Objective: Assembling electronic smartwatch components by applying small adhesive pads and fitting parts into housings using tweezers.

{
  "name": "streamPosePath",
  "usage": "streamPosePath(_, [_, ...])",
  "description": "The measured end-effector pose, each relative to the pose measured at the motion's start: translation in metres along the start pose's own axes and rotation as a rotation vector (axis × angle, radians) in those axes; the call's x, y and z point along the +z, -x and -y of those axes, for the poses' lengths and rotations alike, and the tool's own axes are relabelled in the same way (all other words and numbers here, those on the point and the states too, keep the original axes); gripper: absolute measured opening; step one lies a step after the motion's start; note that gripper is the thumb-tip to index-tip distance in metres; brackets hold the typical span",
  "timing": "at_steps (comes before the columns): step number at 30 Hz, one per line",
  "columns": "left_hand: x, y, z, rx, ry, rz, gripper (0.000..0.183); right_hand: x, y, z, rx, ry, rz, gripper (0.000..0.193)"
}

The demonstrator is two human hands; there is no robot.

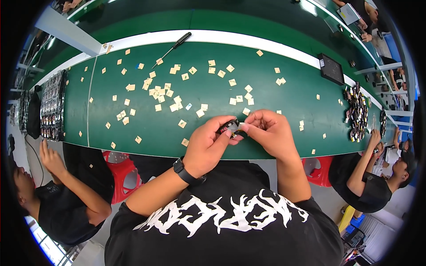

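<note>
Left hand's grip (207, 142) clamps a rounded black part (226, 126); right hand (271, 133) pinches beside it.

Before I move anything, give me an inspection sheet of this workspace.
Surface: green tabletop with a white strip along its far edge.
Things in hand: one small black part, largely covered by fingers.
Clutter: many pale squares scattered about; a screwdriver near the far edge; a black tray and a heap of small dark parts to the right.
Hands: left hand grips the part; right hand has its fingertips at it, but whether they pinch anything is too small to tell.
Cables: one thin dark cable at far left.
Surroundings: a person seated on each side; red stools below the near edge.
</note>
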State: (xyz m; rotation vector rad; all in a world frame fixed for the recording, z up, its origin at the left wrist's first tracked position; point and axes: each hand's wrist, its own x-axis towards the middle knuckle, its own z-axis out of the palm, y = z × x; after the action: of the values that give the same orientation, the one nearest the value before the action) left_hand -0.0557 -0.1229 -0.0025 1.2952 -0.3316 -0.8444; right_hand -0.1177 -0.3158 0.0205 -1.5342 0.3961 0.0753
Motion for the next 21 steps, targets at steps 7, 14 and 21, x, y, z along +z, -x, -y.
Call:
streamPosePath(7, [-0.001, -0.001, 0.011, 0.089, 0.051, -0.008, 0.027, 0.000, 0.013, -0.003, 0.097, 0.025, 0.025, 0.006])
streamPosePath(14, [-0.001, -0.001, 0.003, 0.048, 0.006, -0.021, 0.026, 0.015, 0.021, 0.005, 0.039, 0.016, -0.067, 0.005])
streamPosePath(21, [-0.007, -0.001, 0.012, 0.170, -0.091, 0.015, 0.030, 0.024, 0.017, 0.008, -0.127, 0.312, -0.119, 0.011])
